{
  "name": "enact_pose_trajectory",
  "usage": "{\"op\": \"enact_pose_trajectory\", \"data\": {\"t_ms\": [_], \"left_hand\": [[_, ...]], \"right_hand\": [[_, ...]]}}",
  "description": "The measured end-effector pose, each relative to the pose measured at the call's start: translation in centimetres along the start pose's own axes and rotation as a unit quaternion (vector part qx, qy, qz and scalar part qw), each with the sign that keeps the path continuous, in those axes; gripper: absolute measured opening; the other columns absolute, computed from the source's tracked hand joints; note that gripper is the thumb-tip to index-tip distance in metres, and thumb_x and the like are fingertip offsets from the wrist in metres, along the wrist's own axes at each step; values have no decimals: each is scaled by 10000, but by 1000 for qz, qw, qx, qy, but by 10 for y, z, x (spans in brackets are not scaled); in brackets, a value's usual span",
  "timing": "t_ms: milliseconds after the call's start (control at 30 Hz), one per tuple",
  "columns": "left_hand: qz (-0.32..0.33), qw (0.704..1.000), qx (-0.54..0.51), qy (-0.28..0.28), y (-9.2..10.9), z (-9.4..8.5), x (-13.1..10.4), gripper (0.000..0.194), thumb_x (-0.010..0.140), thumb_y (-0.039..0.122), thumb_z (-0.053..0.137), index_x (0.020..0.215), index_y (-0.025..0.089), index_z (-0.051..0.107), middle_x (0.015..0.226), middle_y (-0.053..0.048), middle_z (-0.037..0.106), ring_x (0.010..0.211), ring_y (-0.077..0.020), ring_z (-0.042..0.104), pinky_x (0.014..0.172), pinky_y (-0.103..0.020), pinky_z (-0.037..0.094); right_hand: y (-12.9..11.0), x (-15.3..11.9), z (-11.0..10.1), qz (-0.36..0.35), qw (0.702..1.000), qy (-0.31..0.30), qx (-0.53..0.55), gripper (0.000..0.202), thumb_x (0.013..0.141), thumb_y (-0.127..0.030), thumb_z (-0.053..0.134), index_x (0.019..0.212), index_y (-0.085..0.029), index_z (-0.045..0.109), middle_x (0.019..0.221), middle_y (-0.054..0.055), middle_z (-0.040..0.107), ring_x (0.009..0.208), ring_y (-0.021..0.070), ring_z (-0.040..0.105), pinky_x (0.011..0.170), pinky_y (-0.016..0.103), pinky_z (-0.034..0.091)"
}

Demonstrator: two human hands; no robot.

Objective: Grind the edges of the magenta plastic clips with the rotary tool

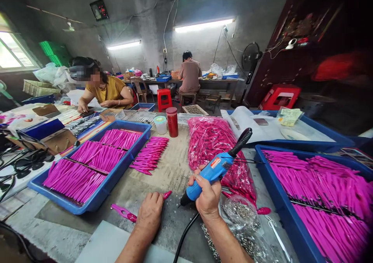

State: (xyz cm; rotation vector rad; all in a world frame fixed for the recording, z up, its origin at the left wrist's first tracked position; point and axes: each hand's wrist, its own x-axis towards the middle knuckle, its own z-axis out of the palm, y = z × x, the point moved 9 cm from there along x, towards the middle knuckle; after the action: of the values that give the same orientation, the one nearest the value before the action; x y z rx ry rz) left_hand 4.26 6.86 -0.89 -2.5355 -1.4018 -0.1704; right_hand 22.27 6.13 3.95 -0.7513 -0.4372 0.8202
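Observation:
Wrapped in my right hand [207, 195] is a blue electric screwdriver [211, 173], its black nose tilted down toward the mat and its cord running to the table's front edge. Curled on the mat to the left of that nose, my left hand [150, 212] holds a small glossy dark-pink plastic piece [167, 195], whose tip pokes out past the fingers. A slim magenta piece with a darker end [124, 212] lies against the left side of this hand. Tiny metal parts [180, 185] are scattered around the screwdriver's tip.
A blue tray [87, 212] of magenta pieces stands left, another blue tray [262, 154] right. Between them lie a row of pieces [150, 154], a bag of dark-pink parts [210, 138], bags of small metal parts [241, 212] and tweezers [276, 236]. Two co-workers sit beyond.

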Motion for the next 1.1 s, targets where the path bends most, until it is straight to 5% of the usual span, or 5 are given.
{"op": "enact_pose_trajectory", "data": {"t_ms": [333,600,867,1100], "left_hand": [[-15,1000,-8,-17,-1,1,5,268,761,-21,441,788,174,623,746,-25,600,721,-171,531,619,-256,415],[-2,997,-45,56,-2,-4,4,214,829,94,451,715,177,611,695,-20,600,661,-162,523,597,-258,420],[-28,992,-85,91,-4,-7,2,241,854,141,408,726,192,605,701,-25,596,657,-163,528,600,-264,420],[-80,969,-224,61,-19,-3,5,296,876,273,355,761,203,619,707,-35,598,689,-169,567,614,-259,441]], "right_hand": [[3,0,-4,3,1000,3,0,345,577,-299,675,850,-181,500,620,-36,546,438,129,523,435,254,406],[3,1,-5,11,1000,17,-3,371,553,-313,693,842,-176,506,619,-31,562,430,135,528,429,256,408],[1,-2,21,-10,999,-36,-29,344,586,-302,688,849,-178,504,611,-35,552,436,125,520,441,251,408],[-1,0,19,-5,999,-34,-32,348,567,-316,700,824,-173,513,619,-28,554,438,131,523,434,258,411]]}}
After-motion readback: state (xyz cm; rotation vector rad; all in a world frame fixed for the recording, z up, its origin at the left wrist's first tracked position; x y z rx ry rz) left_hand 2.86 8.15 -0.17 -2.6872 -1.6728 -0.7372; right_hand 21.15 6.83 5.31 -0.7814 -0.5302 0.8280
